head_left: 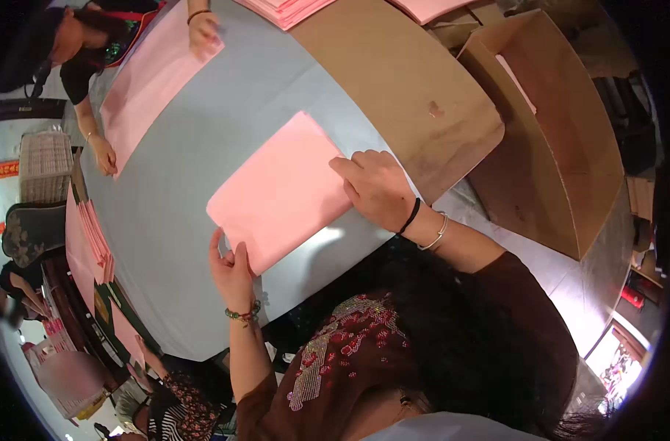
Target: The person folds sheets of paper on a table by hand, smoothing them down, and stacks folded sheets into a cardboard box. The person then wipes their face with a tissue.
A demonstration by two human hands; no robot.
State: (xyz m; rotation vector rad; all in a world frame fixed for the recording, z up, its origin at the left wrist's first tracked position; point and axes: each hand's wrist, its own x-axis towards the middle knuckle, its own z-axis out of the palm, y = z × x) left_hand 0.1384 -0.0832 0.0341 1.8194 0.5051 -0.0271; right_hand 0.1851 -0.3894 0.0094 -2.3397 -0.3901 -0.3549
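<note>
Folded pink sheet (283, 191) on pale table (159, 242)
Left hand (233, 273) touches its near left edge, thumb and forefinger apart; right hand (379, 187) bends fingers at its right edge, whether clamped, I cannot tell

Pink folded piece (283, 191) seen matt, smooth; paper or cloth cannot be told. Light blue-grey table top (166, 242) finished smooth, bright glare reflected near front edge. Brown panel (394, 81) seen matt, board-like, marked by scuffs and darker smears. Open box (526, 176) made of matt cardboard. Brown cloth top (364, 382) studded with glittering stones. Bangle (441, 231) seen as shiny silvery metal.
</note>
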